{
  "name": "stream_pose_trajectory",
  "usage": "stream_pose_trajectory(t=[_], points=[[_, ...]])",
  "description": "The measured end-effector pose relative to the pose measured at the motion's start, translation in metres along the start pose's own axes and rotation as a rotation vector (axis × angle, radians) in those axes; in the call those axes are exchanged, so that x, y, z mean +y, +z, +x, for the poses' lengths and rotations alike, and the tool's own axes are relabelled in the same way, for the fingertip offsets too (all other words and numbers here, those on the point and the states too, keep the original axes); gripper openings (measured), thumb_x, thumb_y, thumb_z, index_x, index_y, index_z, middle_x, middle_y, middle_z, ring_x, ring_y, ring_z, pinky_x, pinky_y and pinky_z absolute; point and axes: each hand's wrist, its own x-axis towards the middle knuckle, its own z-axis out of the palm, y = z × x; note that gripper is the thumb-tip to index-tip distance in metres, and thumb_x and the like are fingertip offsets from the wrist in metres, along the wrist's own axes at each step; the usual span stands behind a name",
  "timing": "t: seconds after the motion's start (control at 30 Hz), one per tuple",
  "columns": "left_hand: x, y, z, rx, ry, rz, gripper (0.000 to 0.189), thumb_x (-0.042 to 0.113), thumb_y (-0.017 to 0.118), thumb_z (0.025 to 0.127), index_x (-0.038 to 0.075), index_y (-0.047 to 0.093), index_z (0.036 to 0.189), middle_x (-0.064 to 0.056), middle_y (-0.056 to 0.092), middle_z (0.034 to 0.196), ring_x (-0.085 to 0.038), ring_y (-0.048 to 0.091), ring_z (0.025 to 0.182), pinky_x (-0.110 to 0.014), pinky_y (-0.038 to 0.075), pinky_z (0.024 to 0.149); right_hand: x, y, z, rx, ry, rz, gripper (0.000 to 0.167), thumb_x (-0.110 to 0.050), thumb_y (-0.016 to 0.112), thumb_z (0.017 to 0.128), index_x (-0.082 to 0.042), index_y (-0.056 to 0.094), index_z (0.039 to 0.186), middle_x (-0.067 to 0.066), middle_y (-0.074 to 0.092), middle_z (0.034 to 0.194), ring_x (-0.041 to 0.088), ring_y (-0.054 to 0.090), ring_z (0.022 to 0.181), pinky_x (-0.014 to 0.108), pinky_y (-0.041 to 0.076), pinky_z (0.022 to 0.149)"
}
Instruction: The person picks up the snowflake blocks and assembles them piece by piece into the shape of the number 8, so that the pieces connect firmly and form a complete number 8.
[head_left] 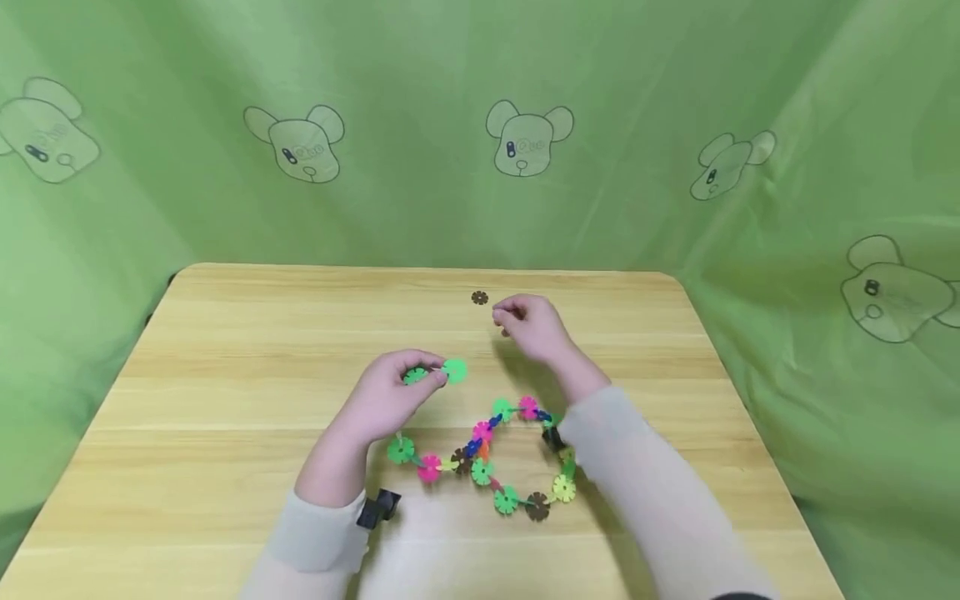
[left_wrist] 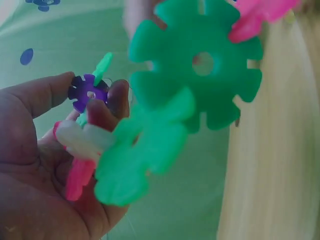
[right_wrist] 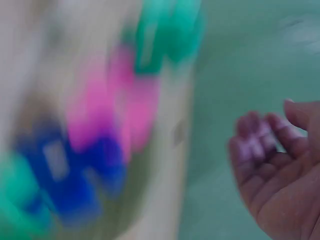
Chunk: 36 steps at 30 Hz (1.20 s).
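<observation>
My left hand (head_left: 393, 392) pinches the end of a chain of slotted plastic snowflake discs. In the left wrist view a purple disc (left_wrist: 80, 94) lies between its thumb and fingers, with a light green disc (left_wrist: 103, 68) slotted to it. Pink, white and green discs (left_wrist: 170, 65) hang along the palm. From there the chain runs down to a loop of coloured discs (head_left: 506, 500) on the table. My right hand (head_left: 534, 327) is held over the far part of the table, fingers loosely bent and nothing in them. Just beyond its fingertips lies a loose brown disc (head_left: 480, 297).
The wooden table (head_left: 225, 350) has rounded far corners. A green curtain (head_left: 420, 192) with mouse-head drawings surrounds it at the back and sides. The right forearm passes over the loop's right side, and a black wrist camera (head_left: 378, 508) sits at the left cuff.
</observation>
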Motion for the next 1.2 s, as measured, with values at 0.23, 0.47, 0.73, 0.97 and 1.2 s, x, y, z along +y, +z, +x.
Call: stream_pose_trajectory(t=[0.23,0.47,0.73,0.97,1.2], points=[[-0.012,0.008,0.003,-0.017,-0.07,-0.059,0.03,0.024,0.064,0.107,0.004,0.072,0.128,-0.011,0.069,0.103,-0.021,0.06,0.071,-0.033,0.056,0.062,0.044,0.013,0.06,-0.1,0.151,-0.401,0.06,-0.027,0.052,0.112,-0.001,0.033,0.163,0.029,0.045,0.157,0.046,0.045,0.144,0.056,0.035,0.122],[-0.019,0.023,0.001,-0.05,-0.096,-0.061,0.026,0.024,0.064,0.107,0.004,0.074,0.121,-0.008,0.071,0.1,-0.032,0.065,0.08,-0.032,0.057,0.061,0.064,0.022,0.064,-0.113,0.185,-0.663,0.047,-0.028,0.051,0.112,-0.004,0.054,0.153,0.029,0.048,0.143,0.046,0.052,0.128,0.057,0.049,0.108],[-0.024,0.014,0.001,-0.002,-0.113,-0.008,0.025,0.027,0.068,0.104,0.007,0.075,0.117,-0.008,0.073,0.099,-0.022,0.066,0.079,-0.035,0.056,0.069,0.058,0.017,0.062,-0.076,0.117,-0.515,0.021,-0.011,0.073,0.1,0.003,0.073,0.114,0.018,0.071,0.115,0.034,0.067,0.111,0.048,0.053,0.105],[-0.027,0.009,0.0,0.029,-0.14,-0.072,0.015,0.019,0.068,0.104,0.006,0.074,0.105,-0.006,0.07,0.097,-0.025,0.071,0.075,-0.035,0.057,0.066,0.046,0.001,0.037,-0.124,0.071,-0.244,0.011,-0.007,0.079,0.095,-0.001,0.078,0.104,0.011,0.075,0.102,0.028,0.067,0.097,0.042,0.057,0.092],[-0.025,0.007,0.003,0.11,-0.132,-0.199,0.017,0.014,0.063,0.106,-0.001,0.071,0.106,-0.009,0.069,0.091,-0.023,0.068,0.068,-0.036,0.062,0.064,-0.006,0.006,-0.046,0.003,-0.209,0.013,0.006,-0.003,0.081,0.092,-0.003,0.08,0.099,0.008,0.077,0.094,0.025,0.07,0.077,0.029,0.061,0.067]])
